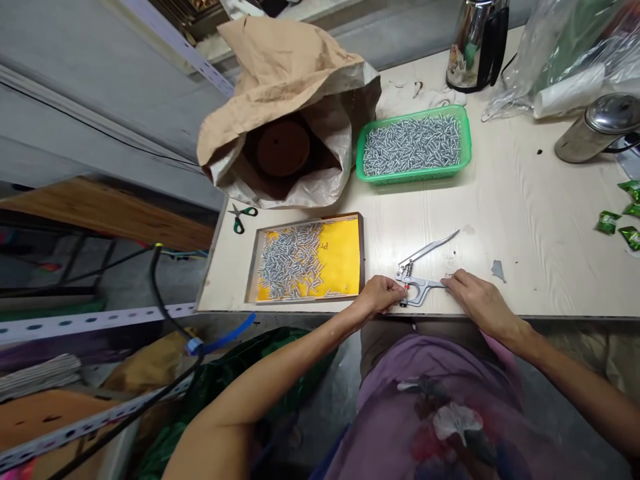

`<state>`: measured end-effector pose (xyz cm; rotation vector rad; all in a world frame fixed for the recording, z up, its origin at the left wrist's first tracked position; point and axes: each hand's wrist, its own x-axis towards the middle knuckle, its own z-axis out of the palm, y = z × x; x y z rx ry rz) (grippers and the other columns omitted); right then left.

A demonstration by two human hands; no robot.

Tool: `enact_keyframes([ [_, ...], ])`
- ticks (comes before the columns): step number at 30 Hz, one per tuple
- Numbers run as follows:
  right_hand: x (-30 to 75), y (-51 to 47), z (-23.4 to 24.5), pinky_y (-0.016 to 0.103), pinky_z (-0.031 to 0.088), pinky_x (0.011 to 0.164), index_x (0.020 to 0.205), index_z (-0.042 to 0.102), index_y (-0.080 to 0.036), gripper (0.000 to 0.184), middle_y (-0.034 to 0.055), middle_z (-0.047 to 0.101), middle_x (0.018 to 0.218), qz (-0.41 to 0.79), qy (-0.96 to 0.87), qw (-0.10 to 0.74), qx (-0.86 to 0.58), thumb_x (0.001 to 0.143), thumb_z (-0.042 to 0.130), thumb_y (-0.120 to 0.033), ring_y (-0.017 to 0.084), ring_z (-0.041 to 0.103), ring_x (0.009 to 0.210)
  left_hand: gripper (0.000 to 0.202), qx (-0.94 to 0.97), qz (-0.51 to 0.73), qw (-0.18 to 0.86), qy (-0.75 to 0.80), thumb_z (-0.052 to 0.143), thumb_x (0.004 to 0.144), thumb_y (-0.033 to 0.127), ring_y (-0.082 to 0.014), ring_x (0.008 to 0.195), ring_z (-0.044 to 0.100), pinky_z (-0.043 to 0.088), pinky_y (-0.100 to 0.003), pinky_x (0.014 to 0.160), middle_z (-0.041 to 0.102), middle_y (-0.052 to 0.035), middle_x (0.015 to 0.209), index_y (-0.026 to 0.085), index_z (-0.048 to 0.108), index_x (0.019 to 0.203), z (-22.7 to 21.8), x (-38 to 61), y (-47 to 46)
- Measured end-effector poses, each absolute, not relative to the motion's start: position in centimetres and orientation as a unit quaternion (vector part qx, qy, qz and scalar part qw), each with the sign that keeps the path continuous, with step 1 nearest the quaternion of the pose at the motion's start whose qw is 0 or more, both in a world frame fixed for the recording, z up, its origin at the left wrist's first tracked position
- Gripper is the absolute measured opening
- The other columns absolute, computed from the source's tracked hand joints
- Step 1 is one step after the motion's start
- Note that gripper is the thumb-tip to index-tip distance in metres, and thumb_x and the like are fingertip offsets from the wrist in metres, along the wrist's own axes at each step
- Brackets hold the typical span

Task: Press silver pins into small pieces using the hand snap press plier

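Note:
Silver spring-loaded hand-press pliers (424,288) lie near the table's front edge, one long handle swung up and away from the other, a small red part at the head. At that head, my left hand (383,294) has its fingers closed in a pinch; anything small between them is hidden. My right hand (479,301) is closed over the end of the lower handle. Left of my left hand is a shallow tray (344,257) with a yellow bottom, its left side heaped with small silver metal pieces (289,261).
A green plastic basket (415,177) full of similar metal pieces stands behind the tray, beside a large open paper sack (280,73). Scissors (242,215) lie at the left edge. A kettle (475,47), steel cup (593,130) and green wrapped packets (608,222) are to the right.

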<state>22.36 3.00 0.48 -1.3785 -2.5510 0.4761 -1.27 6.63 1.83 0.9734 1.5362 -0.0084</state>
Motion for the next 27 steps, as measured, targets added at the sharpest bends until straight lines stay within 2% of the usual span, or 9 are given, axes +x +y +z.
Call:
enact_keyframes([
  [3, 22.7, 3.4, 0.7, 0.028, 0.048, 0.068, 0.103, 0.063, -0.018, 0.022, 0.0078, 0.062, 0.093, 0.178, -0.864, 0.103, -0.460, 0.094, 0.043, -0.012, 0.018, 0.060, 0.081, 0.020, 0.412, 0.000, 0.616, 0.671, 0.067, 0.075, 0.024, -0.0042, 0.035, 0.037, 0.026, -0.017, 0.038, 0.046, 0.0080, 0.043, 0.014, 0.058, 0.061, 1.8, -1.1, 6.7],
  [5, 23.2, 4.4, 0.9, 0.034, 0.051, 0.077, 0.116, 0.059, -0.018, 0.025, 0.0137, 0.062, 0.111, 0.169, -0.867, 0.105, -0.456, 0.094, 0.051, -0.027, 0.023, 0.060, 0.096, 0.022, 0.415, 0.003, 0.620, 0.666, 0.067, 0.075, 0.024, -0.0042, 0.035, 0.036, 0.027, -0.017, 0.038, 0.044, 0.0081, 0.042, 0.014, 0.057, 0.059, 1.8, -1.0, 6.7],
  [8, 23.9, 6.6, 1.1, 0.050, 0.045, 0.096, 0.141, 0.041, -0.017, 0.067, 0.0225, 0.043, 0.145, 0.121, -0.878, 0.072, -0.456, 0.086, 0.061, -0.050, 0.037, 0.042, 0.130, 0.024, 0.415, 0.006, 0.619, 0.667, 0.066, 0.077, 0.023, -0.0042, 0.034, 0.036, 0.026, -0.017, 0.037, 0.043, 0.0083, 0.041, 0.014, 0.056, 0.057, 1.9, -0.9, 6.6],
  [10, 24.2, 8.0, 1.1, 0.055, 0.036, 0.105, 0.147, 0.032, -0.013, 0.087, 0.0249, 0.036, 0.150, 0.104, -0.888, 0.033, -0.447, 0.080, 0.063, -0.060, 0.040, 0.031, 0.139, 0.024, 0.411, 0.009, 0.617, 0.671, 0.065, 0.078, 0.023, -0.0039, 0.034, 0.036, 0.026, -0.017, 0.037, 0.043, 0.0085, 0.041, 0.014, 0.055, 0.057, 1.9, -0.9, 6.5],
  [11, 24.2, 8.5, 1.1, 0.056, 0.033, 0.108, 0.147, 0.030, -0.011, 0.092, 0.0257, 0.037, 0.150, 0.101, -0.893, 0.016, -0.438, 0.078, 0.063, -0.062, 0.041, 0.030, 0.140, 0.024, 0.409, 0.011, 0.615, 0.674, 0.065, 0.078, 0.022, -0.0038, 0.034, 0.036, 0.026, -0.017, 0.037, 0.043, 0.0086, 0.041, 0.014, 0.056, 0.058, 1.8, -0.9, 6.5],
  [15, 24.1, 9.5, 0.6, 0.054, 0.028, 0.112, 0.149, 0.027, -0.010, 0.095, 0.0231, 0.047, 0.142, 0.099, -0.906, -0.001, -0.412, 0.078, 0.062, -0.061, 0.038, 0.040, 0.134, 0.022, 0.407, 0.015, 0.609, 0.681, 0.066, 0.078, 0.023, -0.0038, 0.034, 0.036, 0.027, -0.016, 0.036, 0.044, 0.0086, 0.041, 0.013, 0.059, 0.060, 1.9, -0.9, 6.3],
  [19, 24.2, 9.6, 0.1, 0.054, 0.028, 0.111, 0.151, 0.022, -0.011, 0.095, 0.0221, 0.044, 0.146, 0.103, -0.915, 0.019, -0.389, 0.079, 0.058, -0.060, 0.038, 0.035, 0.137, 0.022, 0.411, 0.014, 0.606, 0.681, 0.066, 0.079, 0.023, -0.0036, 0.034, 0.036, 0.027, -0.016, 0.036, 0.044, 0.0086, 0.041, 0.013, 0.059, 0.060, 2.0, -0.9, 6.4],
  [21, 24.3, 9.5, 0.1, 0.054, 0.030, 0.110, 0.152, 0.020, -0.011, 0.093, 0.0218, 0.045, 0.145, 0.109, -0.917, 0.026, -0.383, 0.080, 0.057, -0.058, 0.038, 0.037, 0.135, 0.023, 0.408, 0.014, 0.606, 0.683, 0.066, 0.079, 0.023, -0.0037, 0.034, 0.037, 0.027, -0.016, 0.036, 0.044, 0.0083, 0.041, 0.013, 0.058, 0.060, 2.1, -0.9, 6.3],
  [27, 23.7, 8.9, 0.8, 0.049, 0.039, 0.098, 0.146, 0.029, -0.009, 0.082, 0.0193, 0.059, 0.121, 0.107, -0.910, 0.031, -0.400, 0.080, 0.059, -0.047, 0.034, 0.053, 0.109, 0.024, 0.413, 0.021, 0.601, 0.684, 0.063, 0.082, 0.023, -0.0043, 0.036, 0.038, 0.029, -0.016, 0.037, 0.045, 0.0077, 0.044, 0.014, 0.056, 0.061, 2.0, -0.8, 6.0],
])
